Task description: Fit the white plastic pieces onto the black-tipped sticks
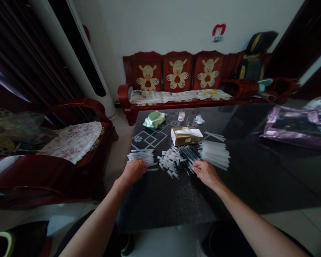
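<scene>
My left hand [135,169] is closed at the near end of a row of pale, pen-like sticks [141,155]. A single whitish pen [152,169] extends from its fingertips; whether that pen touches the table is unclear. With its fingers pinched, my right hand [205,172] is at the lower edge of a bundle of thin dark pen refills [188,152]. The tip of what it grips is too small to see well. Between the hands lies a heap of small white pen caps [169,159] with black pieces [180,166]. Translucent pen barrels [214,154] are stacked beyond my right hand.
A tissue box [186,137] stands behind the heaps on the dark glossy table [171,203]. Farther back are green wet wipes [154,119], a small white tub [181,116] and crumpled tissue [199,119]. A purple-edged clear bag [296,126] lies right. Wooden seats [120,94] stand around.
</scene>
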